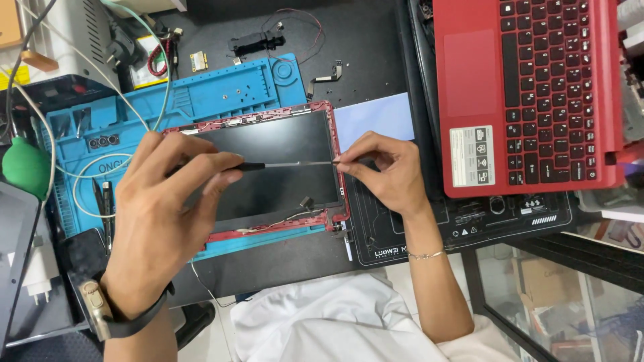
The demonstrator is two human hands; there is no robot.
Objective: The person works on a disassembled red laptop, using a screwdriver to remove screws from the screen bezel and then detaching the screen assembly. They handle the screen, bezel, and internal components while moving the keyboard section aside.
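Screen panel [268, 167]: one, red-framed, on blue mat [221, 90]
Screwdriver [285, 165]: one, lying across the panel
Left hand [168, 214]: fingers closed on screwdriver handle
Right hand [386, 171]: fingertips pinched at tip, frame's right edge
Red laptop [530, 87]: one, well apart

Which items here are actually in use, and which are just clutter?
In use:
- left hand holding screwdriver
- right hand at the tip
- red-framed laptop screen
- blue repair mat

Lying about:
- red laptop base
- green blower bulb
- small speaker module
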